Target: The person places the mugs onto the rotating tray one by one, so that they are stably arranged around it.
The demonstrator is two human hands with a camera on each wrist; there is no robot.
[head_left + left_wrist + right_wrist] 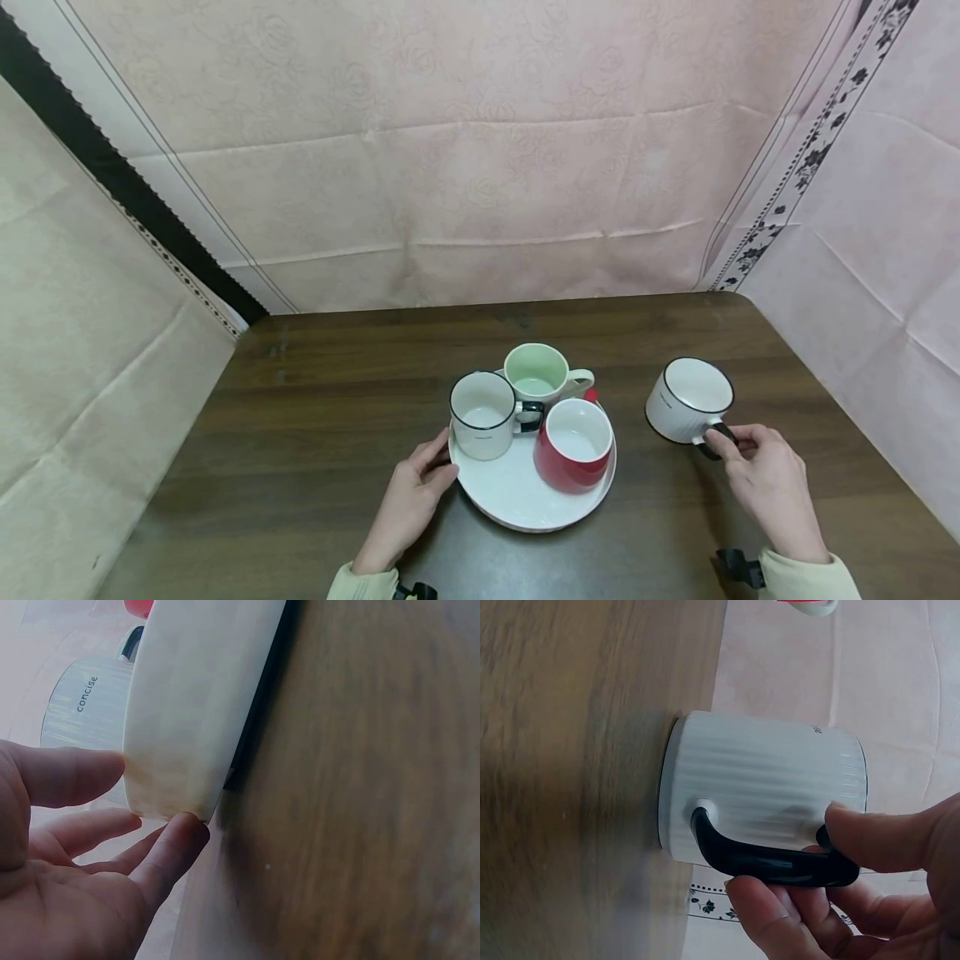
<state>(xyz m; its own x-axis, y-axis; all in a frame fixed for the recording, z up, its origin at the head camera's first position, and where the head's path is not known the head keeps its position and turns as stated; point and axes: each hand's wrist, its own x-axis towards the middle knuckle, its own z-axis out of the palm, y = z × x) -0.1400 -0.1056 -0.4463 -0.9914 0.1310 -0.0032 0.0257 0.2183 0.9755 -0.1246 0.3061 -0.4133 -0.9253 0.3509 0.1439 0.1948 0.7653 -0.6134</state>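
My right hand (768, 479) pinches the black handle (780, 864) of a ribbed white mug (769, 776) with a dark rim. That mug's base is right at the tabletop, to the right of a round white plate (510, 504) with a thick side wall. The left hand (412, 500) rests its thumb and fingertips on the left edge of this plate, fingers loosely extended. On the plate stand another white mug (480, 437) with a black handle, lettered "concise", a red cup (566, 467) with a white inside, and, toward the back, a light green mug (536, 371).
A brown wooden table (300, 492) lies under everything. Pale cloth (480, 183) hangs behind its far edge, with more cloth (885, 350) along the right side and the left. A small red piece (591, 395) shows between the green mug and red cup.
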